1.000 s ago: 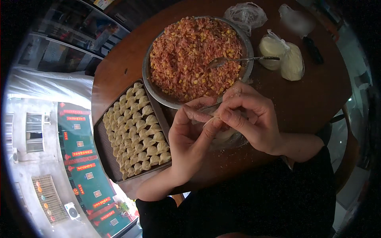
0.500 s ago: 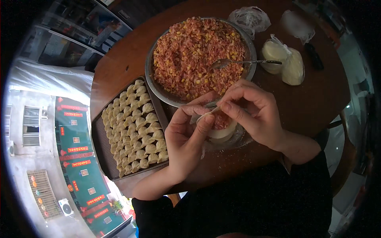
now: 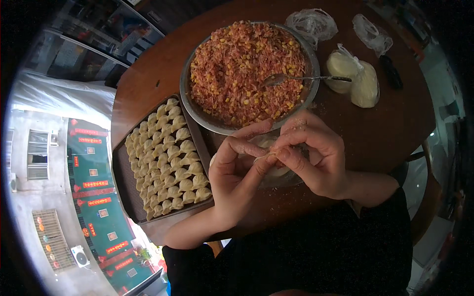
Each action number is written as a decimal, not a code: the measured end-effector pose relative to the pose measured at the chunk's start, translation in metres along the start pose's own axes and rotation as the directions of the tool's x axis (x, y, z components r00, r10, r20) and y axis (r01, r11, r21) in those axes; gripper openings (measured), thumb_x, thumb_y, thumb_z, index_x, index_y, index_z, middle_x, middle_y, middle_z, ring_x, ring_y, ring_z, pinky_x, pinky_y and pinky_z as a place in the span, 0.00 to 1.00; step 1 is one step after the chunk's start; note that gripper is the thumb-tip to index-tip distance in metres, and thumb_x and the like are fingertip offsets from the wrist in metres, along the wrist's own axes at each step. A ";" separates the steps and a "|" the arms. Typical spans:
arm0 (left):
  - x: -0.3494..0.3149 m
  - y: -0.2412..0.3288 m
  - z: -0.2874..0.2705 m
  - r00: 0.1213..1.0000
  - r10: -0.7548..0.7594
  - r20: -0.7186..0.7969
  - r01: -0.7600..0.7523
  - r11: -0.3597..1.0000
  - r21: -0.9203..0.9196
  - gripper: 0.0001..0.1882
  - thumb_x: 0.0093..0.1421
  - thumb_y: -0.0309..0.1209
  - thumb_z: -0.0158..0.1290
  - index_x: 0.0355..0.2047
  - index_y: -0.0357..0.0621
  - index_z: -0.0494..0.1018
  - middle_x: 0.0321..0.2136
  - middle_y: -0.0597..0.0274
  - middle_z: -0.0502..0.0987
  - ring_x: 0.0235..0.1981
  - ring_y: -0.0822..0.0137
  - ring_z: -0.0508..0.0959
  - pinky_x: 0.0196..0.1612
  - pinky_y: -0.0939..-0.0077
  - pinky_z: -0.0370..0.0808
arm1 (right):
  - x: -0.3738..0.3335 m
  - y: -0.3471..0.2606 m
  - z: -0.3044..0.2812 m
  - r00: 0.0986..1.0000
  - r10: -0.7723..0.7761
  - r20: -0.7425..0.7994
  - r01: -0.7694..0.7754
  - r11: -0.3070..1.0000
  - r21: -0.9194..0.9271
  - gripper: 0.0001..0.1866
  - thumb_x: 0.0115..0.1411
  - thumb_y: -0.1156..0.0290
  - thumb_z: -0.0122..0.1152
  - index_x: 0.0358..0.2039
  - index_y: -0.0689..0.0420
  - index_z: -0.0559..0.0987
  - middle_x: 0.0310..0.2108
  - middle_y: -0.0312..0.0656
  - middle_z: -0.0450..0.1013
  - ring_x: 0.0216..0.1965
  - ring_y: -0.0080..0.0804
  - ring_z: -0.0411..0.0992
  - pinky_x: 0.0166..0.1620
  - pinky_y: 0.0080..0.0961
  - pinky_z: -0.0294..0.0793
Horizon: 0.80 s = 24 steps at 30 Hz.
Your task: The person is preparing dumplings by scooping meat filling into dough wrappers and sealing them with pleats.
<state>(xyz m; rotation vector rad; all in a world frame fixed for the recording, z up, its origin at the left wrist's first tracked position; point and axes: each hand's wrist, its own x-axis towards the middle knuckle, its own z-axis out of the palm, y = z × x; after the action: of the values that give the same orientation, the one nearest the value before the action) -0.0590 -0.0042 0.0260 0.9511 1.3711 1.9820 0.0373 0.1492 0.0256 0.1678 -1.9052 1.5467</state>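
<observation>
Pinched between both hands is a dumpling [image 3: 270, 153], its dough edges pressed together and most of it hidden by fingers. My left hand [image 3: 236, 172] closes on its left side, thumb against forefinger. From the other side my right hand [image 3: 316, 157] grips the edge with thumb and fingertips, flour on its skin. Just beneath them, pale round wrappers [image 3: 280, 171] lie on clear plastic, partly covered. Beyond the hands stands a large metal bowl [image 3: 201, 118] heaped with pink meat filling [image 3: 242, 74] dotted with yellow corn. A spoon [image 3: 311, 78] rests in the filling.
To the left, a dark tray [image 3: 129, 195] carries rows of shaped dumplings [image 3: 168, 158]. Bagged pale dough [image 3: 364, 89] sits at right, near a black-handled object [image 3: 391, 71]. Crumpled plastic bags [image 3: 312, 25] lie at the back of the round wooden table [image 3: 390, 126].
The wrapper's filling showed before; now its edges are drawn together and the fingers cover it. My hands have come closer together, the right one slightly lower.
</observation>
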 end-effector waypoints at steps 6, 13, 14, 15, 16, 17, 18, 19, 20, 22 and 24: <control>0.003 0.006 0.007 0.996 -0.033 -0.081 0.029 0.999 -0.046 0.08 0.66 0.18 0.49 0.45 0.32 0.68 0.63 0.44 0.61 0.56 0.61 0.74 0.56 0.70 0.76 | 0.004 -0.002 0.004 1.000 -0.017 -0.017 0.017 1.000 0.010 0.06 0.63 0.74 0.60 0.39 0.61 0.79 0.37 0.41 0.72 0.39 0.27 0.73 0.42 0.24 0.72; 0.002 0.005 0.001 0.999 -0.042 -0.029 0.042 0.999 -0.018 0.09 0.67 0.19 0.48 0.47 0.32 0.69 0.63 0.46 0.63 0.53 0.65 0.76 0.55 0.73 0.76 | 0.002 0.006 -0.003 0.992 0.125 -0.025 -0.122 0.987 0.108 0.05 0.65 0.76 0.58 0.40 0.63 0.78 0.37 0.40 0.72 0.38 0.21 0.73 0.40 0.19 0.73; 0.002 0.004 0.001 0.999 -0.040 -0.021 0.040 0.999 0.016 0.09 0.67 0.19 0.48 0.46 0.32 0.69 0.62 0.47 0.63 0.52 0.66 0.76 0.54 0.73 0.76 | 0.002 0.005 -0.003 0.990 0.132 -0.044 -0.126 0.984 0.128 0.05 0.65 0.77 0.57 0.40 0.63 0.78 0.37 0.40 0.72 0.38 0.20 0.73 0.39 0.18 0.73; 0.002 0.005 0.001 0.999 -0.053 -0.003 0.054 0.998 0.035 0.08 0.67 0.19 0.48 0.46 0.32 0.69 0.62 0.47 0.63 0.52 0.66 0.76 0.54 0.73 0.76 | 0.002 0.005 -0.003 0.988 0.140 -0.063 -0.129 0.980 0.149 0.05 0.65 0.77 0.57 0.40 0.63 0.78 0.37 0.39 0.72 0.38 0.19 0.72 0.39 0.17 0.73; 0.001 0.006 0.000 0.998 -0.067 0.015 0.066 0.996 0.054 0.08 0.67 0.18 0.48 0.46 0.32 0.69 0.62 0.47 0.64 0.52 0.67 0.76 0.54 0.73 0.76 | 0.002 0.004 -0.002 0.987 0.145 -0.074 -0.132 0.978 0.159 0.05 0.65 0.77 0.58 0.39 0.63 0.78 0.37 0.39 0.72 0.37 0.20 0.72 0.39 0.18 0.73; 0.000 0.006 -0.001 0.996 -0.082 0.034 0.079 0.994 0.072 0.08 0.66 0.18 0.48 0.45 0.32 0.69 0.61 0.47 0.64 0.52 0.67 0.76 0.54 0.73 0.76 | 0.001 0.001 0.000 0.985 0.152 -0.085 -0.136 0.977 0.167 0.05 0.64 0.76 0.59 0.39 0.63 0.78 0.36 0.39 0.72 0.37 0.20 0.72 0.38 0.18 0.73; -0.001 0.005 0.001 0.998 -0.056 0.024 0.055 0.996 0.064 0.08 0.66 0.17 0.48 0.45 0.32 0.69 0.61 0.46 0.64 0.52 0.67 0.76 0.54 0.73 0.77 | -0.001 -0.001 0.001 0.983 0.158 -0.095 -0.140 0.975 0.175 0.05 0.64 0.76 0.59 0.38 0.63 0.79 0.36 0.39 0.72 0.36 0.20 0.72 0.38 0.18 0.72; -0.001 0.005 0.004 0.999 -0.031 0.014 0.030 0.998 0.058 0.08 0.66 0.17 0.48 0.44 0.32 0.69 0.61 0.46 0.64 0.51 0.67 0.76 0.53 0.73 0.77 | -0.001 -0.002 0.000 0.989 0.121 -0.090 -0.110 0.987 0.113 0.05 0.63 0.76 0.60 0.38 0.63 0.79 0.36 0.39 0.72 0.36 0.20 0.72 0.38 0.19 0.72; -0.002 0.005 0.005 1.000 -0.006 0.003 0.006 0.999 0.053 0.07 0.65 0.16 0.48 0.44 0.32 0.69 0.61 0.45 0.64 0.51 0.67 0.76 0.53 0.73 0.78 | -0.002 -0.003 0.000 0.993 0.083 -0.083 -0.079 0.995 0.053 0.04 0.63 0.76 0.61 0.38 0.62 0.79 0.35 0.39 0.72 0.35 0.21 0.72 0.37 0.19 0.72; -0.002 0.004 0.006 1.000 0.022 0.004 -0.022 1.000 0.007 0.07 0.65 0.16 0.49 0.43 0.32 0.68 0.60 0.44 0.64 0.52 0.65 0.76 0.52 0.73 0.79 | -0.002 -0.005 0.000 0.997 0.040 -0.070 -0.041 0.999 -0.009 0.04 0.62 0.76 0.61 0.37 0.62 0.80 0.35 0.40 0.72 0.34 0.22 0.71 0.37 0.20 0.71; -0.003 0.004 0.007 0.998 0.056 0.001 -0.056 0.998 0.005 0.07 0.64 0.15 0.49 0.42 0.32 0.67 0.60 0.42 0.64 0.52 0.63 0.76 0.52 0.72 0.80 | -0.002 -0.006 0.001 0.998 0.027 -0.064 -0.028 1.000 -0.011 0.04 0.61 0.76 0.62 0.37 0.61 0.80 0.34 0.40 0.72 0.33 0.23 0.71 0.36 0.21 0.70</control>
<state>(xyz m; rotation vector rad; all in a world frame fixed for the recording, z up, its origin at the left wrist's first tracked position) -0.0521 -0.0036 0.0307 1.0034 1.3629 2.0200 0.0418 0.1457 0.0291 0.0864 -1.8734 1.5408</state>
